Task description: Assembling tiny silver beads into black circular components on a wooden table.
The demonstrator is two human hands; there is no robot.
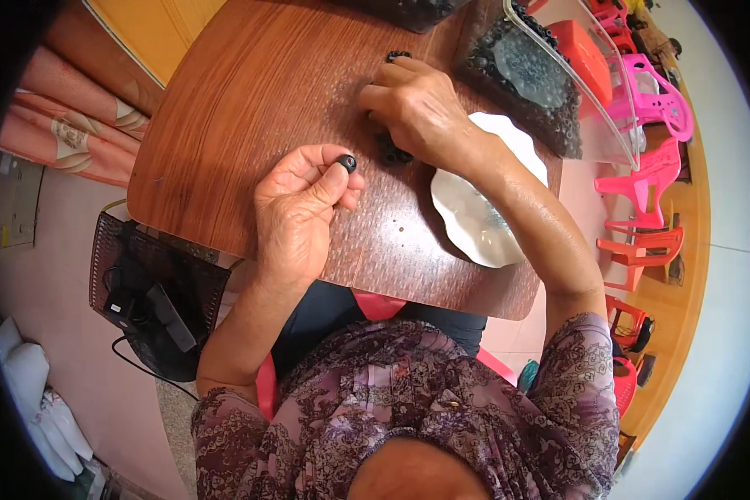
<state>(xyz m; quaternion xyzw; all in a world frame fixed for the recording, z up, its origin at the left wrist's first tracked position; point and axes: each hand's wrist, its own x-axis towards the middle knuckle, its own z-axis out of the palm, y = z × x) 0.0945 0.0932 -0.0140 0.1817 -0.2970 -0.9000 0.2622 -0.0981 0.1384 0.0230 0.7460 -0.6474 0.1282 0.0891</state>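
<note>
Between thumb and fingers, my left hand [296,204] pinches a small black cylindrical piece [347,163] with a hole in its end, above the near part of the table. My right hand [417,108] is farther off, reaching over a small heap of similar black pieces [392,150]. Its fingers are bent and closed; whatever lies between their tips is hidden. More black pieces [397,56] show just past its knuckles. Under my right forearm stands a white dish with a wavy rim [467,217], partly covered by the arm.
A clear plastic bin [596,108] holding many black pieces and a red block [581,58] stands at the table's right. Beneath the left edge is a black mesh basket [108,250] with cables. Pink and red plastic chairs [654,183] line the right side.
</note>
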